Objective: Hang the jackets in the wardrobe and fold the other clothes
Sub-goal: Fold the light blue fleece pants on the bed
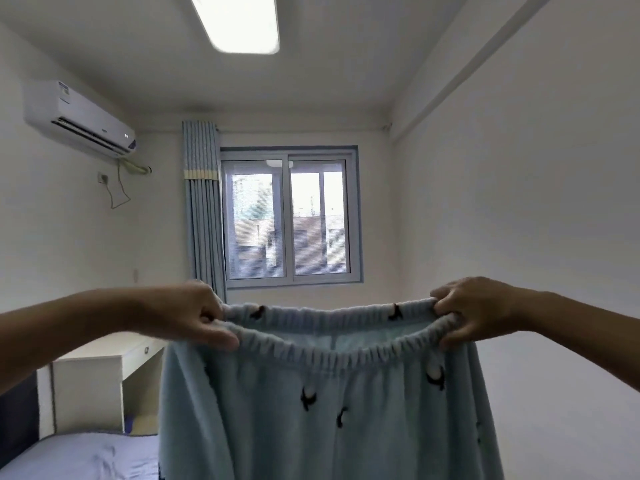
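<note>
A pair of light blue fleece trousers [329, 403] with small black-and-white figures hangs in front of me, its elastic waistband stretched wide at chest height. My left hand [194, 311] pinches the left end of the waistband between thumb and curled fingers. My right hand [467, 308] grips the right end the same way. The legs drop out of view at the bottom edge. No jacket or wardrobe is in view.
A bed with a pale blue sheet [86, 455] lies at the lower left. A white desk [114, 362] stands behind it against the left wall. A window [289, 216] with a blue curtain [204, 209] is straight ahead; an air conditioner [78, 117] hangs high on the left.
</note>
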`<move>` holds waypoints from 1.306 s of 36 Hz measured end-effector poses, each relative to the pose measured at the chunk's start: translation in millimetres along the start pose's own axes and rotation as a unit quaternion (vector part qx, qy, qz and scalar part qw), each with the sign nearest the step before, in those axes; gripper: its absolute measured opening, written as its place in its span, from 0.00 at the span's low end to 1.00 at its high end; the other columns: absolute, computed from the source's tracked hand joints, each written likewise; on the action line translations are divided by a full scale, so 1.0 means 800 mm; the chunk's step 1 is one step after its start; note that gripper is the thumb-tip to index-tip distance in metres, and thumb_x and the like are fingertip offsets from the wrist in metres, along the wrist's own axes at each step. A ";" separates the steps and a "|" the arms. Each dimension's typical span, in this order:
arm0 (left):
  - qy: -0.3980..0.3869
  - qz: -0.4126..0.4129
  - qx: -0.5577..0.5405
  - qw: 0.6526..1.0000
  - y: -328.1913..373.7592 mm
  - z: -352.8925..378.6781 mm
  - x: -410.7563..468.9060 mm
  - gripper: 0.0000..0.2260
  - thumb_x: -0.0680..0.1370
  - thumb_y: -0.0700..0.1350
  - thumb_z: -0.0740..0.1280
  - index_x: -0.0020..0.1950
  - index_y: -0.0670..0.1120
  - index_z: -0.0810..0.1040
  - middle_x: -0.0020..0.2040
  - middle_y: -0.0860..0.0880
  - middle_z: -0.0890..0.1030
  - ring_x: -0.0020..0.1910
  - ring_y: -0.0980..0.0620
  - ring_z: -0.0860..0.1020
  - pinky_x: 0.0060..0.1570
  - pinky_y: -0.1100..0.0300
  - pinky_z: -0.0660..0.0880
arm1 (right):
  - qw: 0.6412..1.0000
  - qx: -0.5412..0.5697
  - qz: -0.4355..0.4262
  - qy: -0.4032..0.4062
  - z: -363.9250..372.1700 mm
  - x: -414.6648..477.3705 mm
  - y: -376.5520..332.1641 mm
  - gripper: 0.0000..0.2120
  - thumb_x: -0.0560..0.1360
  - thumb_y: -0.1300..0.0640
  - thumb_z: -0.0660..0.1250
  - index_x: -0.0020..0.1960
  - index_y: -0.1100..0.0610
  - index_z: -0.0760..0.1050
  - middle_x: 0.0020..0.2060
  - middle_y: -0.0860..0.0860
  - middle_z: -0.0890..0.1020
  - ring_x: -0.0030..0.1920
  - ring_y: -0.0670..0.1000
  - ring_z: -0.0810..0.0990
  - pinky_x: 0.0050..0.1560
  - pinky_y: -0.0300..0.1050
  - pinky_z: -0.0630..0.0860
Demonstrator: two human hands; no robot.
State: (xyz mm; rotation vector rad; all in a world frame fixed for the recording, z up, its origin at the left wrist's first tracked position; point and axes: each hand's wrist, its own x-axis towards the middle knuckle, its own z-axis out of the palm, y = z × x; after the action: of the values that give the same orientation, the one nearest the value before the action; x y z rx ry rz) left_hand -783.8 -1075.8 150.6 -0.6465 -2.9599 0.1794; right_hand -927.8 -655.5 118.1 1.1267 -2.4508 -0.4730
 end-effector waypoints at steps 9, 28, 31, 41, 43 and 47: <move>0.120 0.082 0.049 0.988 -0.034 0.034 0.016 0.11 0.74 0.61 0.61 0.36 0.57 0.74 0.41 0.59 0.72 0.39 0.62 0.75 0.38 0.64 0.71 | 0.981 0.134 -0.013 0.138 0.034 0.003 0.009 0.30 0.75 0.30 0.47 0.36 0.53 0.72 0.37 0.43 0.72 0.37 0.44 0.74 0.40 0.40 0.71; 0.214 -0.139 0.132 0.958 -0.073 0.017 0.039 0.14 0.78 0.47 0.60 0.31 0.50 0.70 0.37 0.57 0.76 0.31 0.61 0.73 0.30 0.65 0.68 | 0.960 0.245 0.073 0.116 -0.005 0.066 0.026 0.20 0.78 0.49 0.62 0.28 0.54 0.68 0.31 0.52 0.75 0.32 0.49 0.74 0.39 0.47 0.70; 0.229 -0.159 0.163 0.946 -0.091 0.009 0.038 0.12 0.79 0.48 0.61 0.37 0.49 0.76 0.41 0.55 0.76 0.29 0.61 0.70 0.27 0.69 0.61 | 0.916 0.301 0.111 0.241 -0.006 0.068 0.030 0.19 0.79 0.54 0.64 0.30 0.54 0.71 0.30 0.52 0.75 0.32 0.49 0.72 0.36 0.46 0.69; 0.189 -0.223 0.095 0.952 -0.116 0.048 0.032 0.08 0.78 0.49 0.64 0.41 0.52 0.80 0.41 0.53 0.81 0.39 0.52 0.78 0.39 0.57 0.74 | 0.939 0.268 0.166 0.140 0.038 0.083 0.022 0.17 0.79 0.53 0.63 0.35 0.62 0.76 0.36 0.54 0.79 0.39 0.55 0.77 0.44 0.50 0.72; 0.207 -0.190 0.057 0.958 -0.112 0.057 0.032 0.07 0.77 0.46 0.66 0.40 0.52 0.80 0.39 0.52 0.80 0.38 0.51 0.77 0.40 0.56 0.75 | 0.942 0.267 0.161 0.120 0.043 0.086 0.014 0.19 0.79 0.53 0.64 0.31 0.58 0.71 0.32 0.51 0.75 0.35 0.52 0.74 0.39 0.46 0.69; 0.276 -0.151 0.024 0.949 -0.119 0.068 0.031 0.02 0.74 0.38 0.70 0.42 0.41 0.83 0.38 0.47 0.80 0.36 0.49 0.75 0.39 0.60 0.68 | 0.938 0.287 0.144 0.129 0.046 0.088 0.005 0.19 0.77 0.54 0.67 0.29 0.57 0.68 0.30 0.50 0.72 0.32 0.50 0.69 0.35 0.44 0.65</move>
State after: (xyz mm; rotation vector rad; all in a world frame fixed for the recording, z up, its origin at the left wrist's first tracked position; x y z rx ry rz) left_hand -851.8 -1156.6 112.2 -0.1816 -2.4553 0.0322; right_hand -990.2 -702.8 103.7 0.9199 -2.5120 0.4837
